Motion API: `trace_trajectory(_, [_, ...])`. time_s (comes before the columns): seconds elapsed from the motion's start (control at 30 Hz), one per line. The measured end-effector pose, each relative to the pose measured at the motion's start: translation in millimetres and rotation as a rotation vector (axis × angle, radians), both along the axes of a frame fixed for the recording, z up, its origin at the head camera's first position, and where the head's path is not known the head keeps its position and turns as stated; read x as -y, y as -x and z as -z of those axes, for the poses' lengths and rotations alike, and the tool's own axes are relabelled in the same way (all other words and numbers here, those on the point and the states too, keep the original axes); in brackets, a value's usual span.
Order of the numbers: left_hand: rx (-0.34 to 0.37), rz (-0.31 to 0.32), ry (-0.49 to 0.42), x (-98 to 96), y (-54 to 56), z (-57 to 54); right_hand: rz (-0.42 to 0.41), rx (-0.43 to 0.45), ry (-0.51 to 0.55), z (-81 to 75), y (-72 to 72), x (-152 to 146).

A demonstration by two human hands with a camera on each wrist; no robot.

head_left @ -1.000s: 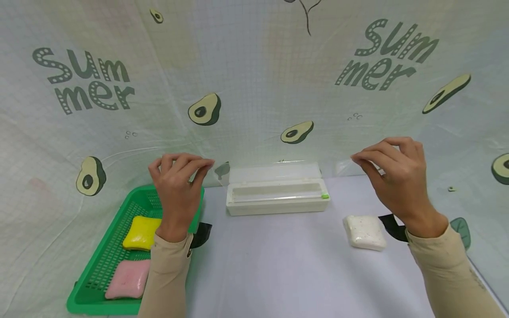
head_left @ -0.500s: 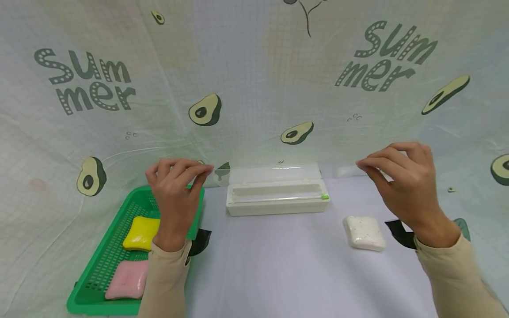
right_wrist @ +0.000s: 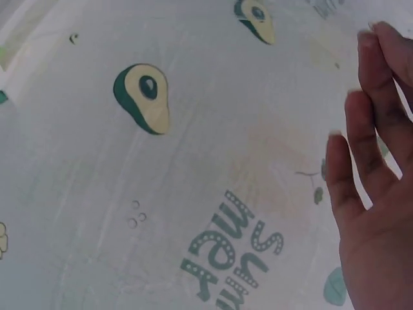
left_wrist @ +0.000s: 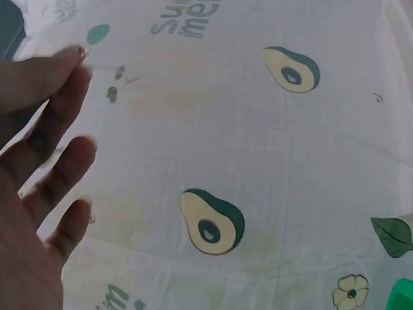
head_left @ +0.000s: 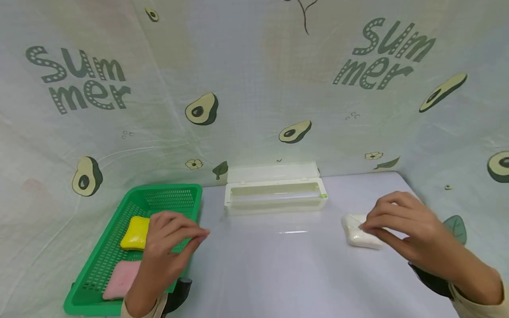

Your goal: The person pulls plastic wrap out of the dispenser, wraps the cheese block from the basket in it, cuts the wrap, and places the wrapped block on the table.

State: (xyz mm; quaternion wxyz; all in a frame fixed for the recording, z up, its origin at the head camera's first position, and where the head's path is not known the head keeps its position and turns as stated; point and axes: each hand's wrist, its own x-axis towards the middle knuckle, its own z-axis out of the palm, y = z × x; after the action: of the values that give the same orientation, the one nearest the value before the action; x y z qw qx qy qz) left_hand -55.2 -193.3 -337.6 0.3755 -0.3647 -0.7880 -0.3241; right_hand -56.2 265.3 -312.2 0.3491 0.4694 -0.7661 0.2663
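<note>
Thumb and fingertips of my left hand (head_left: 169, 247) pinch together beside the green basket. My right hand (head_left: 413, 234) makes the same pinch, its fingertips overlapping a white speckled pillow-shaped block (head_left: 351, 233). A sheet of clear cling film (head_left: 293, 232) spans the gap between both hands, shown mainly by a streak of glare and a haze over the lower box front. In the left wrist view, the other fingers of the left hand (left_wrist: 39, 168) spread loosely. The right wrist view shows the right hand (right_wrist: 381, 161) with thumb and index finger together.
A white cling film box (head_left: 274, 205) with a raised lid and green slider stands at the back. The green basket (head_left: 91, 308) at left holds a yellow block (head_left: 133, 234) and a pink block (head_left: 119, 282). A printed avocado curtain (head_left: 246, 79) hangs behind the table.
Both hands have come down and back toward the person, carrying the film from in front of the curtain to over the table. The basket, box and blocks stay put.
</note>
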Motion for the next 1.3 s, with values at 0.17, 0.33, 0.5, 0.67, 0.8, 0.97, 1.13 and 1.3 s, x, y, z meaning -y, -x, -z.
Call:
trace_trajectory(0.17, [0.244,0.166,0.137,19.8,-18.8,31.7,-0.093,0.178,-0.164,30.6,-16.1,-1.5])
trace_trajectory(0.33, [0.481,0.250,0.312,21.5,-26.2,71.8,-0.132,0.345,-0.275,80.4,-22.9,-2.0])
trace_trajectory(0.5, [0.743,0.195,0.504,11.3,-27.2,114.1,-0.142,0.472,-0.341,139.4,-25.5,1.1])
trace_trajectory(0.67, [0.789,0.123,0.635,-0.7,-25.1,151.1,-0.112,0.551,-0.376,186.1,-27.0,2.8])
trace_trajectory(0.8, [0.691,0.096,0.670,-7.4,-26.0,166.1,-0.063,0.548,-0.401,207.9,-28.5,3.6])
trace_trajectory(0.97, [0.661,0.046,0.742,-11.2,-26.9,175.3,-0.030,0.511,-0.381,222.6,-30.4,3.5])
trace_trajectory(1.13, [0.653,0.031,0.814,-11.4,-28.5,181.5,-0.023,0.426,-0.358,230.0,-30.3,4.6])
trace_trajectory(1.3, [0.704,0.002,0.787,-10.0,-31.0,176.3,-0.008,0.355,-0.344,234.3,-30.2,6.6])
